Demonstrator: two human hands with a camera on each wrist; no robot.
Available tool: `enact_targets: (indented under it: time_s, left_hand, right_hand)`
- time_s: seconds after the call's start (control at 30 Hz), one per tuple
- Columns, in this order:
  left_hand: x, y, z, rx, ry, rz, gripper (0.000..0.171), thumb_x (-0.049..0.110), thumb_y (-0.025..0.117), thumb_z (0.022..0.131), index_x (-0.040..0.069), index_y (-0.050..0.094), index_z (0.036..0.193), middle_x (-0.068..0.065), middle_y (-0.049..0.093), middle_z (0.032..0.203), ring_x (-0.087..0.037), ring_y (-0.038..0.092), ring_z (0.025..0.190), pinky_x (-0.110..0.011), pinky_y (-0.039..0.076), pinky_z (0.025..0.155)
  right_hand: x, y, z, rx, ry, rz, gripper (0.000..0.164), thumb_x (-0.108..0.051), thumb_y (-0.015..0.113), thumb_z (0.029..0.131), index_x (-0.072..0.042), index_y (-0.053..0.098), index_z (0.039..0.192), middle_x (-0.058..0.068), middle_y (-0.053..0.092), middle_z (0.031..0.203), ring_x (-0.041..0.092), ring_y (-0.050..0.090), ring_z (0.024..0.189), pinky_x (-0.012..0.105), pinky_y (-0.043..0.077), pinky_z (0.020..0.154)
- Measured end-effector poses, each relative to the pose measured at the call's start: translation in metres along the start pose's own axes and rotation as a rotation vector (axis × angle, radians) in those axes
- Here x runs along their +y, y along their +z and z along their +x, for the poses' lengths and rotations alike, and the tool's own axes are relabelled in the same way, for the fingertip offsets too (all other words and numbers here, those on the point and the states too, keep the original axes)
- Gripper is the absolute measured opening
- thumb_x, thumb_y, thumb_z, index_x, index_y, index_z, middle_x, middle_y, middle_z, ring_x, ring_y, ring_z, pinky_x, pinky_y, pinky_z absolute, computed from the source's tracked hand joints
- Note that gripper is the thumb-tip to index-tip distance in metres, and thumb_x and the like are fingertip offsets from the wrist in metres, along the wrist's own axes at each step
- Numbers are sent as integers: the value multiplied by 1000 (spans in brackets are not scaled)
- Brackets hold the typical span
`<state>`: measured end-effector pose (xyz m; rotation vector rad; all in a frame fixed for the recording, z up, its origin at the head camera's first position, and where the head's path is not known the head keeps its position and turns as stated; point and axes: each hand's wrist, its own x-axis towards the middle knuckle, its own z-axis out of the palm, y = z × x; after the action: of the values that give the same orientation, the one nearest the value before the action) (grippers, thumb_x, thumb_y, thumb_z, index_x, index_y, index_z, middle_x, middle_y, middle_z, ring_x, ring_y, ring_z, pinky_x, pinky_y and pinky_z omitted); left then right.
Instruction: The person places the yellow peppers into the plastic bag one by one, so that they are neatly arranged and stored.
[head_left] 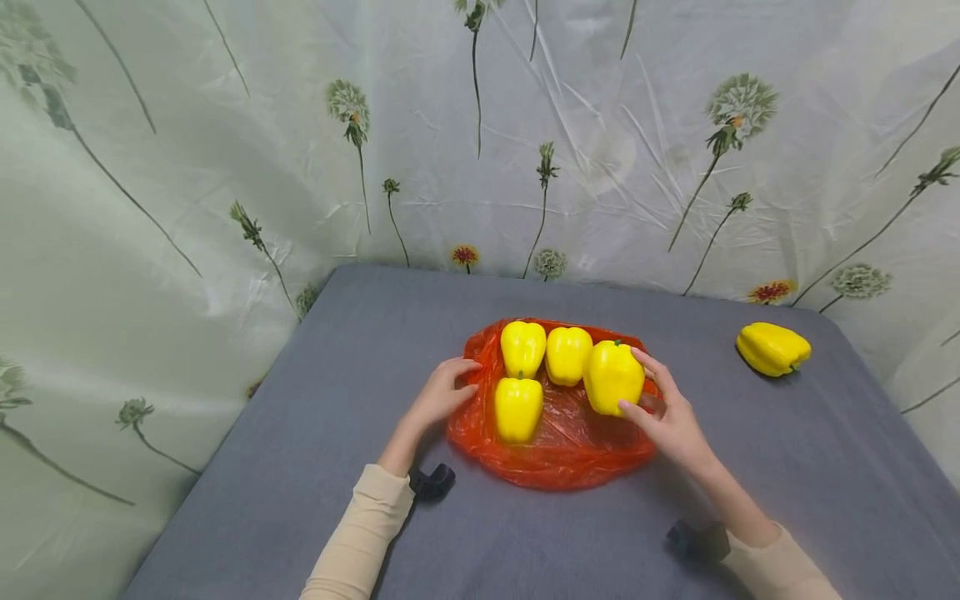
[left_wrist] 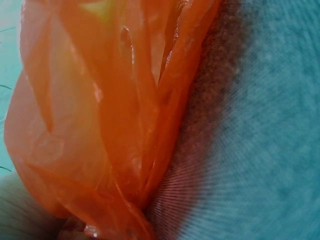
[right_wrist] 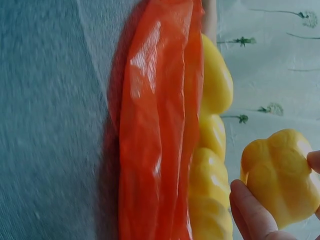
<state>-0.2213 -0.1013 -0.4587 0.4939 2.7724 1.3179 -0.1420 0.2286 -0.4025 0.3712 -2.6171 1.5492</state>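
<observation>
A red plastic bag (head_left: 570, 467) lies spread open on the grey surface, with three yellow bell peppers (head_left: 518, 410) inside. At its left rim, my left hand (head_left: 442, 393) holds the thin plastic; the left wrist view shows the bag (left_wrist: 120, 125) bunched up close by, most of that hand hidden. My right hand (head_left: 671, 421) grips another yellow bell pepper (head_left: 613, 379) between thumb and fingers over the bag's right side. In the right wrist view, this pepper (right_wrist: 280, 175) is lifted clear of the bag's rim.
One more yellow bell pepper (head_left: 772, 348) lies on its side at the far right of the grey cloth-covered table (head_left: 315, 400). A pale curtain (head_left: 600, 150) printed with dandelions hangs behind and to the left. Dark wrist straps (head_left: 432, 483) sit at both wrists.
</observation>
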Motion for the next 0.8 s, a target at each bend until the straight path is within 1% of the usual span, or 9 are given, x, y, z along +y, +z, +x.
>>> enact_targets:
  time_s: [0.03,0.1,0.23,0.37,0.5,0.6,0.67,0.8]
  left_hand:
    - [0,0,0,-1,-1,-1,37,12,61,87,3,60,123,-16,58,129,-35,44,128,-52,34,110]
    - [0,0,-1,-3,-2,-1,37,12,61,87,3,60,123,-16,58,129,-35,44,129,-52,34,110]
    - [1,-1,0,-6,-9,-6,37,12,61,88,3,59,123,-17,57,130,-36,43,130,-52,33,111]
    - [1,-2,2,-14,-23,-9,38,12,60,88,3,58,125,-16,56,132,-35,42,131,-51,33,111]
    - [1,-3,4,-10,-16,-12,38,12,60,88,3,59,124,-17,56,131,-35,42,129,-51,34,111]
    - [1,-2,4,-9,-4,0,38,12,61,87,3,59,124,-17,57,130,-36,43,129,-51,34,110]
    - [0,-2,4,-13,-1,6,38,12,61,87,3,59,124,-17,57,130,-36,43,129,-51,34,111]
    - [-2,0,4,-15,3,14,37,13,61,88,3,59,124,-16,58,129,-36,42,130,-50,33,112]
  right_hand:
    - [0,2,-1,-13,2,7,69,-9,60,90,-17,23,148,23,34,139,46,57,109,18,56,77]
    - [0,6,-2,-38,12,22,69,-10,60,90,-18,23,147,23,33,139,47,57,109,20,56,77]
    - [1,14,-5,-77,37,37,68,-14,61,90,-20,24,147,21,36,137,43,59,109,21,56,79]
    - [0,20,-5,-99,75,42,69,-19,62,89,-23,25,147,20,37,139,39,60,108,26,57,80]
    - [0,25,-4,-121,127,26,70,-24,63,88,-26,26,147,18,36,143,35,60,108,31,58,81]
    - [2,29,-5,-133,149,3,70,-27,64,87,-27,27,146,16,36,145,34,59,110,33,57,82]
    - [5,32,-6,-139,149,-15,69,-29,65,87,-27,28,146,14,37,145,32,58,110,33,57,82]
    - [8,37,-7,-160,113,-46,69,-30,66,86,-24,30,145,13,39,145,30,58,108,33,57,82]
